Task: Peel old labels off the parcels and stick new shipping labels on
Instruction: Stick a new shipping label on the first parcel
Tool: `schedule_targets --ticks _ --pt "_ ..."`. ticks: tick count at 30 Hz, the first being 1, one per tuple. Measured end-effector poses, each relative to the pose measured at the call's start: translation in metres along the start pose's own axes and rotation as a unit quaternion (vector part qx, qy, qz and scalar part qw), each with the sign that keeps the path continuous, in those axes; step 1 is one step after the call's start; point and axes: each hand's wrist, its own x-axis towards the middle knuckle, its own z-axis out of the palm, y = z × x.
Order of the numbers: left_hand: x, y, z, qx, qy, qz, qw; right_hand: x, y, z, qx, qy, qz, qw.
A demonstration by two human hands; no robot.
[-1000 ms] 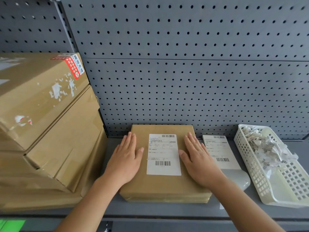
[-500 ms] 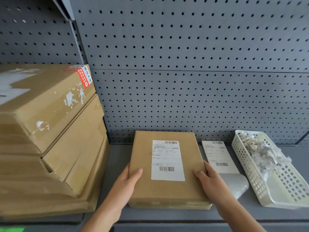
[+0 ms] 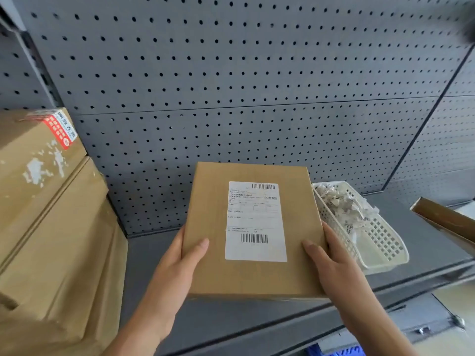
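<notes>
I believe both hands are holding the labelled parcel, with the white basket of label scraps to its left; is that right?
Not quite: the head view shows the white basket to the parcel's right. Both the left hand and right hand do hold it.

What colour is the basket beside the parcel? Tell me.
White, or off-white, plastic basket with grid holes; head view shows it.

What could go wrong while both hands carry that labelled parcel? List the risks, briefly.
1. The parcel is held only by its side edges: left hand and right hand have just thumbs on top, so the grip might slip.
2. The white basket of paper scraps sits close to the parcel's right side; a swing that way could knock it.
3. The stacked boxes on the left lean unevenly; setting the parcel on them might unsettle the pile.
</notes>
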Motion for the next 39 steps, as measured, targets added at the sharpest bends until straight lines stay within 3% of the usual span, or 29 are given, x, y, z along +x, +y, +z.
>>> schedule_targets --ticks 8,25,39 --pt "-0.011 0.024 0.065 0.005 -0.081 0.030 0.996 -0.029 0.004 -0.072 0.025 0.088 0.000 0.996" --pt "-0.070 0.019 0.306 0.029 -0.267 0.033 0.963 -0.120 0.085 -0.291 0.049 0.280 0.002 0.959" --pt "-0.093 -0.017 0.478 0.085 -0.497 0.026 0.863 -0.192 0.151 -0.396 0.029 0.483 0.069 0.872"
